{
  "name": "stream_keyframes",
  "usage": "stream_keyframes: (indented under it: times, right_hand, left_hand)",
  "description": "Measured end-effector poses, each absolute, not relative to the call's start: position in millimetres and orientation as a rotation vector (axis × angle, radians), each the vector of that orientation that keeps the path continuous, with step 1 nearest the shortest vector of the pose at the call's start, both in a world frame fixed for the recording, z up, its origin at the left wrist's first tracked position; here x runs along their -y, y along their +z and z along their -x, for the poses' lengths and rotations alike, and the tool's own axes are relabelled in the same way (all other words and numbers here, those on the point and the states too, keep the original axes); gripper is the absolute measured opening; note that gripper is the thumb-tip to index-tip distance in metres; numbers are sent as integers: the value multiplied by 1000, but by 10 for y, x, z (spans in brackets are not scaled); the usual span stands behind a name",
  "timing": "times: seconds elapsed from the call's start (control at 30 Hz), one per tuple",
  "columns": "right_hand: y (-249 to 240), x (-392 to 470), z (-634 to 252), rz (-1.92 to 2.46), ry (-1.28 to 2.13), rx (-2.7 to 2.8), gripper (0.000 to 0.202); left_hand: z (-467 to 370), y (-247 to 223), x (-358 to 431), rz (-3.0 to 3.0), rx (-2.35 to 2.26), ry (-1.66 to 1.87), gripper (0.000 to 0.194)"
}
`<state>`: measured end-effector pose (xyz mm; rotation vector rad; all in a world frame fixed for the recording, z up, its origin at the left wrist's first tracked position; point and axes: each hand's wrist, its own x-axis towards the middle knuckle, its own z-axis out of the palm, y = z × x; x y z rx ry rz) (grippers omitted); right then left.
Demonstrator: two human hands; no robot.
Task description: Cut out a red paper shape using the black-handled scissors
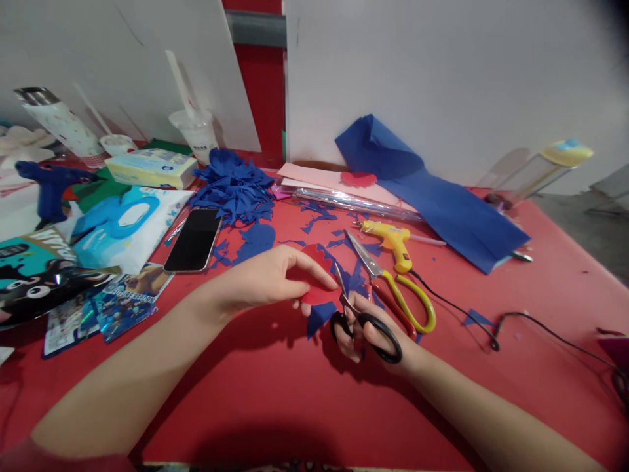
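Note:
Between thumb and fingers, my left hand (275, 275) pinches a piece of red paper (320, 294) with a curved edge, above the red table. My right hand (366, 324) grips black-handled scissors (382, 335), with fingers through the loops. Their blades point up and away from me, right beside the red paper's right edge; I cannot tell whether they are touching it. Below the hands lie blue paper scraps (320, 317). Just beyond my right hand rest larger scissors (400, 298) with red and yellow handles, blades slightly apart.
A yellow glue gun (390, 239) trails a black cord to the right. Blue paper (437, 196) leans on the back wall. A pile of blue cut pieces (236, 187), a phone (193, 240), a tissue pack (130, 219), a cup (195, 134) and a blue glue gun (52, 190) lie left.

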<state>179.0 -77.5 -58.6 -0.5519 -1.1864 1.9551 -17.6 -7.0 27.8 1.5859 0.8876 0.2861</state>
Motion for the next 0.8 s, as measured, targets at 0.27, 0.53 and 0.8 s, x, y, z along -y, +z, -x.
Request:
stream_keyframes:
  times: [0.27,0.53,0.8]
  right_hand:
    - [-611,791,-1761,550,1911,1149,35]
    - [-643,804,-1778,519,1924,1126,36]
    - [-627,796,-1758,504,1950,1084,37]
  left_hand:
    - [94,272,102,-1606,-959,350,38]
    - [62,244,147,-1492,-953,435,38]
    - [28,220,189,-1508,-965,449,37]
